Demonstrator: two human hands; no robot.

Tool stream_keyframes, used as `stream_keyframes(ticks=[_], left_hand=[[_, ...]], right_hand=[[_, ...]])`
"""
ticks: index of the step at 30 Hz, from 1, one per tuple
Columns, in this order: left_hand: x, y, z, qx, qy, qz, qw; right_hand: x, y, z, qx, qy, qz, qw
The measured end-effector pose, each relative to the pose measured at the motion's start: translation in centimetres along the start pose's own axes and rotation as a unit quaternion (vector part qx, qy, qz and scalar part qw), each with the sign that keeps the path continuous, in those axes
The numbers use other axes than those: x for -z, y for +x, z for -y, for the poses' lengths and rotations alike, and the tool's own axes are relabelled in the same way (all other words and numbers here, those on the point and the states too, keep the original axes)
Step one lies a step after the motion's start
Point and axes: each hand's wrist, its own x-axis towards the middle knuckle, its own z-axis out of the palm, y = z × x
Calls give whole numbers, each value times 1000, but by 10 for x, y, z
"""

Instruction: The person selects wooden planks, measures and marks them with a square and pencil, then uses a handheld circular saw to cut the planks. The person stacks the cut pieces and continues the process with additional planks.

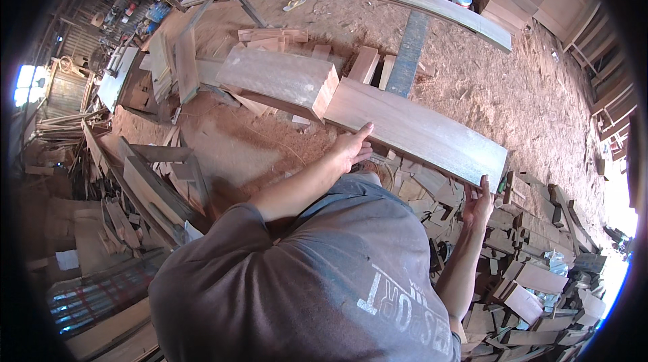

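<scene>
One long, flat, pale-brown wooden board, pinched along its near edge by the left hand toward its left end and by the right hand at its right corner, both thumbs on top. Thick, rectangular brown wooden block beyond and left of the left hand, just beside the board's end; flat grey-blue plank farther ahead, between the two hands' lines; jumbled brown wooden offcuts right of and nearer than the right hand.

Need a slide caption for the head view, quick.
Left grip and right grip at the near edge of a wooden board, wood offcuts scattered lower right.
</scene>
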Motion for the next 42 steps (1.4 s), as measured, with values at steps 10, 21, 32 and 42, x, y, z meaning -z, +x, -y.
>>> stream_keyframes(ticks=[10, 21, 32, 42], left_hand=[[1, -2, -12, 33, 51, 10, 998], [-14, -43, -2, 43, 143, 82, 985], [1, -3, 1, -441, 271, -149, 843], [-13, 21, 30, -437, 88, -182, 876]], right_hand=[[-10, -9, 13, 1, -28, 8, 1000], [60, 8, 9, -9, 8, -34, 999], [102, 18, 29, -19, -9, -69, 997], [88, 7, 27, 4, -34, -76, 997]])
